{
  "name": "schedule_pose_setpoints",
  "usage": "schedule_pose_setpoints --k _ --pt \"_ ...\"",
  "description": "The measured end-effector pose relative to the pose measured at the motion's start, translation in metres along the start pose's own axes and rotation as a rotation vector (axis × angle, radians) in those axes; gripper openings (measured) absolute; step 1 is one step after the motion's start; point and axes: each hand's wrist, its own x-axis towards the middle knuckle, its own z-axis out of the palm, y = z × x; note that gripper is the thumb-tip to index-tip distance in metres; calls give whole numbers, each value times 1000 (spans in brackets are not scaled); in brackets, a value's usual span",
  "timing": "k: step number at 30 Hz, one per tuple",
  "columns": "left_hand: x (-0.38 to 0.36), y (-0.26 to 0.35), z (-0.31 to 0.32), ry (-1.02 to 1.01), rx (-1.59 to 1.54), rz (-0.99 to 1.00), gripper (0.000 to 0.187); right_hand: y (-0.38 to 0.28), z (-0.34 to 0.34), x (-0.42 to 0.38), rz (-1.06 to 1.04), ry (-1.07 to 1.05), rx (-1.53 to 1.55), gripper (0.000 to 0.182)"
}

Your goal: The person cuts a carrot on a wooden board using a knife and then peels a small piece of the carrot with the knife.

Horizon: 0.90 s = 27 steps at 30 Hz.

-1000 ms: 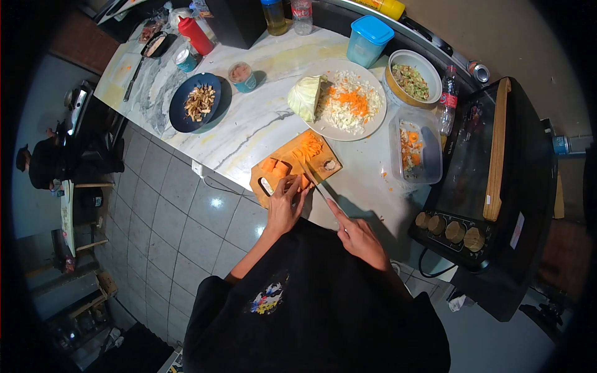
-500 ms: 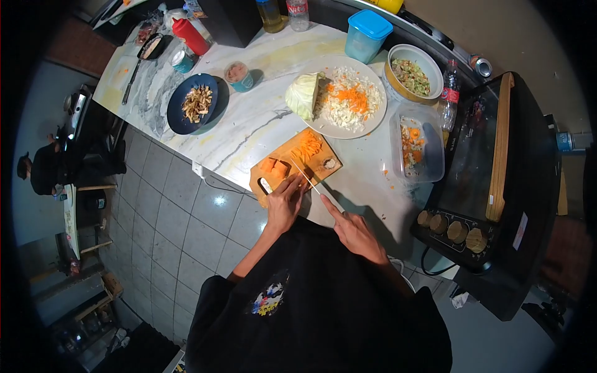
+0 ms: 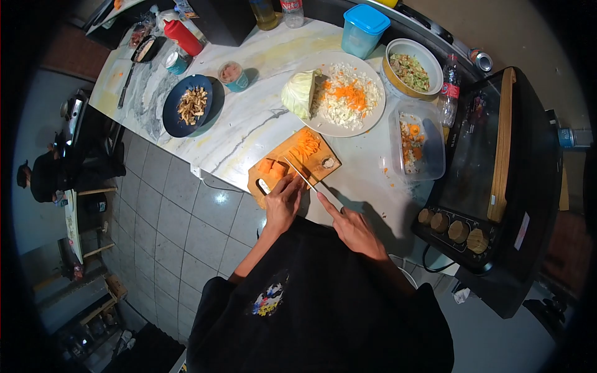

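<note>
- Knife (image 3: 306,179) gripped by handle in right hand (image 3: 354,230), blade slanting over wooden board (image 3: 286,149).
- Left hand (image 3: 284,202) just beside blade, fingers bunched together; cannot tell whether pinching anything.
- Carrot chunks (image 3: 271,168), then carrot strips (image 3: 306,145), farther along same board.
- Past board, plate (image 3: 339,131) with cabbage piece (image 3: 300,95).

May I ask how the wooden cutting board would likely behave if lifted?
The cutting board looks like flat wood, so it is probably stiff. Orange strips and orange chunks lie loose on it, so they may slide off if it tilts.
</note>
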Motion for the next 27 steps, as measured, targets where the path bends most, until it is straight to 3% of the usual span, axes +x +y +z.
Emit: schedule_pose_setpoints --k 11,21,27 --pt "-2 -4 9 65 26 20 28 9 11 1 -118 160 -95 77" --pt "-2 -1 5 27 16 19 32 8 1 1 -47 26 23 80" --pt "-2 -4 7 12 -8 15 33 10 -8 5 -165 95 -170 79"
